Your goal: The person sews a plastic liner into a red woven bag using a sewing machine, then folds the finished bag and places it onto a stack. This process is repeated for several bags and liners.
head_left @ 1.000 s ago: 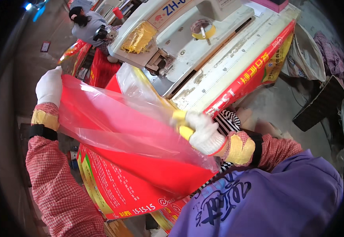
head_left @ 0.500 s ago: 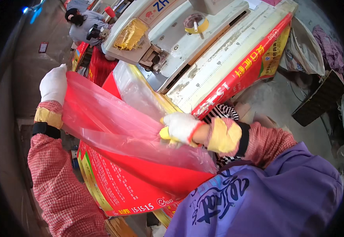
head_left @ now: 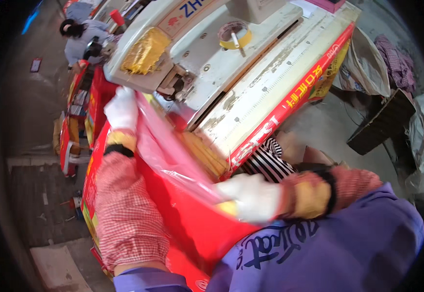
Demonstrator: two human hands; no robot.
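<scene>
The red bag [head_left: 178, 214] lies at seven o'clock from the middle of the view, slack and sloping, with its clear film [head_left: 161, 146] lifted and drawn out between the two hands. As far as can be judged, the film is gathered up but not fastened: no stitches can be made out along its edge, which runs near the needle end of the sewing machine [head_left: 187, 53] at twelve o'clock. The left hand [head_left: 122, 108], at ten o'clock, seems closed on the film's far end; the right hand [head_left: 251, 194], at five o'clock, is blurred but looks curled round its near end. The film is thin, glossy and wrinkled, tinted pink over the bag's smooth, flatter red. Both gloves are white fabric. The pale worktop [head_left: 251, 109] at one o'clock is scuffed, with a long straight slot beside it; a round tape roll [head_left: 243, 41] sits just past twelve.
</scene>
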